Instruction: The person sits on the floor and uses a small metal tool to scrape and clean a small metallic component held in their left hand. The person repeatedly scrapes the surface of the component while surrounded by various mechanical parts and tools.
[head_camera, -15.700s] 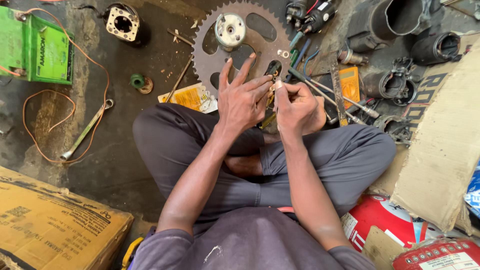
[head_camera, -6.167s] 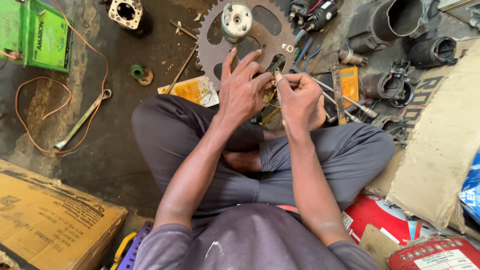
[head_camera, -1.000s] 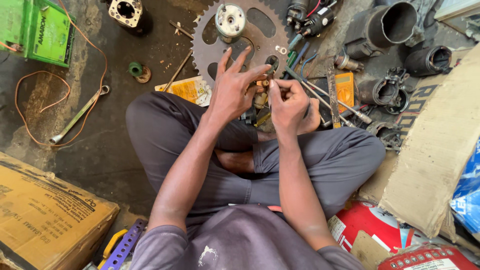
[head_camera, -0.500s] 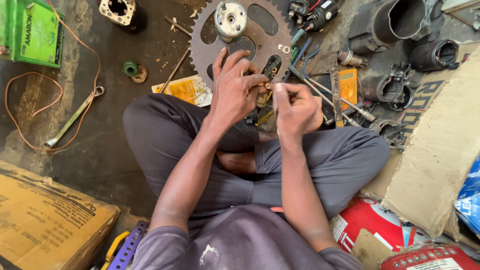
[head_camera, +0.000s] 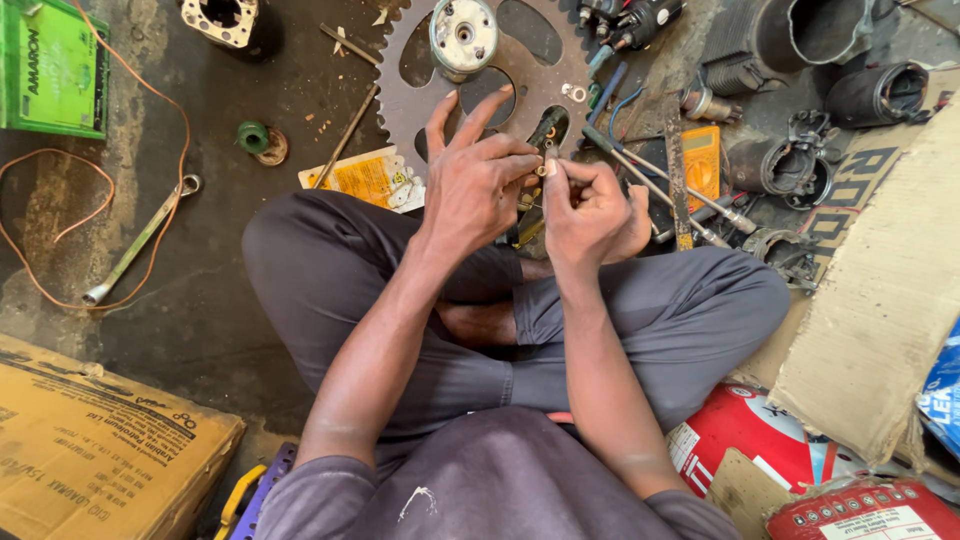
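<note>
Left hand (head_camera: 478, 185): thumb and middle fingers pinch a small metal part (head_camera: 543, 168), index and little fingers extended. Right hand (head_camera: 590, 208): fingertips closed on the same part, held above the crossed legs, just short of the large sprocket (head_camera: 400, 85) on the floor.

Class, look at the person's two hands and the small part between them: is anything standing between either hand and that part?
Nothing visible does. The left hand and right hand both pinch the small metal part directly at their fingertips, above the big sprocket.

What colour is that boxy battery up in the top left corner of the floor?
The battery is bright green, seen clearly in the head view.
</note>
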